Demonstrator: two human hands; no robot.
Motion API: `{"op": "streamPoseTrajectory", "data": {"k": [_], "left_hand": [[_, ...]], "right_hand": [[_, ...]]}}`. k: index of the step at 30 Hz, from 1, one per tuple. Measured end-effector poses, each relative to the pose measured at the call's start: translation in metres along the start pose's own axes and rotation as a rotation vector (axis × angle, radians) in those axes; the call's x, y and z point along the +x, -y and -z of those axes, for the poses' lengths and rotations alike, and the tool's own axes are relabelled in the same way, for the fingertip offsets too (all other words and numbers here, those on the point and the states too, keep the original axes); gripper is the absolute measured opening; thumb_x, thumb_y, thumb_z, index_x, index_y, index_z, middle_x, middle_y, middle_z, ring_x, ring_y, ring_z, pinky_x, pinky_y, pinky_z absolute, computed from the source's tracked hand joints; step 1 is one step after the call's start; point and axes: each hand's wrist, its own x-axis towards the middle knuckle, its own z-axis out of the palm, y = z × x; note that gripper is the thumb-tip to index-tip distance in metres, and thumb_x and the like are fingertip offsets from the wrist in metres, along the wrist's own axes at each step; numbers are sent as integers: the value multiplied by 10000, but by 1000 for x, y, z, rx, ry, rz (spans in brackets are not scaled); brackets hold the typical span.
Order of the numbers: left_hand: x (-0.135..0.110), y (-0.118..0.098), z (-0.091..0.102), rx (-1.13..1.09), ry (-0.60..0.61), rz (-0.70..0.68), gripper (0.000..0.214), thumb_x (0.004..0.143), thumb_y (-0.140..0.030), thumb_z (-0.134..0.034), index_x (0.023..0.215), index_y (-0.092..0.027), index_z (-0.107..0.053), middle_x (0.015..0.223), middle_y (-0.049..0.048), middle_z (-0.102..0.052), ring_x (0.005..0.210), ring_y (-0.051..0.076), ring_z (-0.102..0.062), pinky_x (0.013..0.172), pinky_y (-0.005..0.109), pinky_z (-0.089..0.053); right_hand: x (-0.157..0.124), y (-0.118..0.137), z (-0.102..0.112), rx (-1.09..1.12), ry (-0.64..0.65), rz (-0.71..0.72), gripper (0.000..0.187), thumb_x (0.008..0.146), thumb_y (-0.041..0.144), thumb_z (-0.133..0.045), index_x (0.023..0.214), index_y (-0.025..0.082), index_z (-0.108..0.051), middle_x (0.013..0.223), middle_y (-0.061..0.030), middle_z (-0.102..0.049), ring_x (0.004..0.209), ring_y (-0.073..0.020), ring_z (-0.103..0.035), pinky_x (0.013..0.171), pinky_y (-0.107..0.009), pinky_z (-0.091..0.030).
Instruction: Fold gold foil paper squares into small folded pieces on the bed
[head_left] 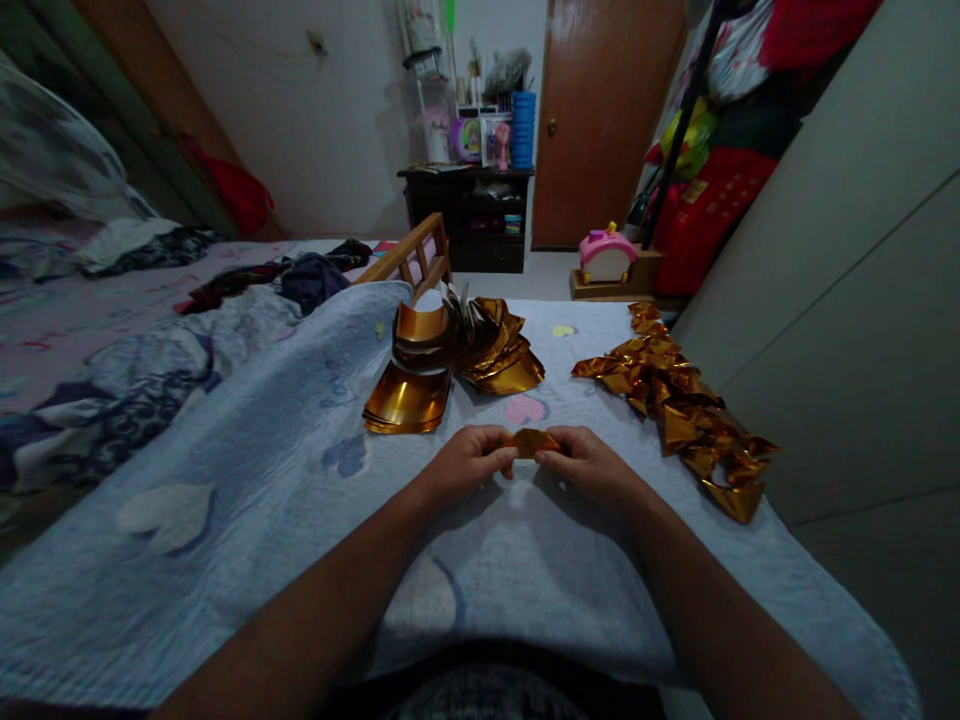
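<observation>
Between my two hands, low over the blue cloth [517,540], is a small folded piece of gold foil paper [531,443]. My left hand [474,460] pinches its left end with thumb and fingers. At the other end, my right hand [589,462] grips it the same way. Beyond my left hand lie stacks of gold foil sheets [409,395], some flat and some curled over. To the right stretches a heap of folded gold foil pieces [667,385], overlapping each other along the cloth's edge.
A wooden bed rail [409,250] rises behind the foil stacks. On the left is a bed [150,330] with rumpled clothes. A pale cabinet [840,300] stands close on the right. A dark shelf unit [469,220] and a wooden door [600,120] are at the back.
</observation>
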Motion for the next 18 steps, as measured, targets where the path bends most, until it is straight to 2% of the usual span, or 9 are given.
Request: {"op": "streamPoseTrajectory", "data": {"k": [4, 14, 18], "left_hand": [[0, 1, -1, 9, 2, -31, 277, 858, -381, -617, 724, -141, -654, 658, 6, -592, 610, 113, -481, 608, 244, -353], [1, 4, -7, -22, 42, -14, 303, 866, -434, -612, 747, -155, -623, 636, -9, -565, 595, 113, -474, 609, 247, -354], [1, 2, -3, -54, -9, -21, 303, 852, -431, -629, 717, -162, -598, 618, -13, -546, 591, 111, -461, 603, 245, -356]], "right_hand": [[0, 1, -2, -3, 28, 4, 249, 819, 397, -644, 859, 152, -647, 632, 42, -462, 522, -84, -373, 484, -228, -287], [2, -1, -6, -22, 47, 46, 182, 807, 341, -625, 788, 161, -606, 629, 40, -460, 547, -82, -375, 496, -217, -291], [0, 2, 0, -2, 11, 12, 216, 805, 379, -642, 807, 165, -619, 636, 38, -471, 542, -85, -381, 493, -225, -293]]}}
